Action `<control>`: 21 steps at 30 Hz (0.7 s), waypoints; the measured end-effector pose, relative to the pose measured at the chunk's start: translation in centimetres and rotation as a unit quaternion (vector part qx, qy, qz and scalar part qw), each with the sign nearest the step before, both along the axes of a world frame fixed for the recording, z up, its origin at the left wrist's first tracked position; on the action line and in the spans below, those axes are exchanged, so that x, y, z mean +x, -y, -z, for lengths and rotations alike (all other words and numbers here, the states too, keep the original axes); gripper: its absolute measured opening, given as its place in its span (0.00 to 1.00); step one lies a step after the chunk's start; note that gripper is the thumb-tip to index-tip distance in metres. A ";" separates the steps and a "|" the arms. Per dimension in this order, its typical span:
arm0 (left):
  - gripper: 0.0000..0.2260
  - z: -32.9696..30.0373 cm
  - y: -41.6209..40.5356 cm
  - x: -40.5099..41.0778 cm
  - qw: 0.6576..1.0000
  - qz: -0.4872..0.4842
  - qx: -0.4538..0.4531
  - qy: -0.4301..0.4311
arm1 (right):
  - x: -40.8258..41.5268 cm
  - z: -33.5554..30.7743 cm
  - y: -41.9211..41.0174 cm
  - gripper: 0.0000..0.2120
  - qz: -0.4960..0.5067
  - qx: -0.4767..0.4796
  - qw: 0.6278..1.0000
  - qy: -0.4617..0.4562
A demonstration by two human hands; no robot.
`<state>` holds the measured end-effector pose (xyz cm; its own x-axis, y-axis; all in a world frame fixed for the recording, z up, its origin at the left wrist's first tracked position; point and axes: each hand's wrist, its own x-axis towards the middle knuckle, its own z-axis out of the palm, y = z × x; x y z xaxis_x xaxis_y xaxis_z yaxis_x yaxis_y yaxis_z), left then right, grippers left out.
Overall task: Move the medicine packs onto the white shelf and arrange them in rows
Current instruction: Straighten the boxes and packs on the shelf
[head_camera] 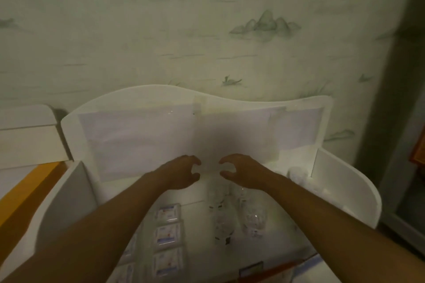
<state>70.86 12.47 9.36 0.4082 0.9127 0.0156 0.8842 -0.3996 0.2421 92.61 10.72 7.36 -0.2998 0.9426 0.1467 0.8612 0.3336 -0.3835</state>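
Between the white shelf's [345, 190] 2 side walls, left hand [181, 174] and right hand [241, 173] hover near the back panel, fingers curled, grasping nothing, a gap between them. On the shelf floor below, medicine packs [166, 234] lie in a column under the left forearm; blurred clear packs [234, 216] lie beside them. Patterned wallpaper [207, 30] rises behind.

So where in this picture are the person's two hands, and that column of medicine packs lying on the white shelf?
left hand [181, 173], head view, on the back of the hand.
right hand [241, 172], head view, on the back of the hand.
medicine packs [167, 234], head view, on the label of the middle pack in the column.
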 end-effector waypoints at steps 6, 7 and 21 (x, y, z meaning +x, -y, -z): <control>0.23 1.6 0.7 4.9 0.999 -0.022 -0.026 0.021 | 4.8 0.8 -1.1 0.22 -0.011 -0.014 0.998 -0.052; 0.23 2.1 0.9 5.3 0.999 -0.033 -0.025 0.035 | 5.0 1.1 -1.3 0.22 -0.011 -0.021 0.997 -0.069; 0.20 13.3 4.5 9.2 0.793 -0.241 -0.120 0.547 | -3.0 11.3 1.2 0.30 0.055 -0.196 0.876 -0.438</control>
<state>80.06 8.01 -3.94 -0.1265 0.9888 -0.0791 0.1294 0.0955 0.9870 89.66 9.52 -3.95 -0.1383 0.9881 -0.0667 0.1986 -0.0383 -0.9793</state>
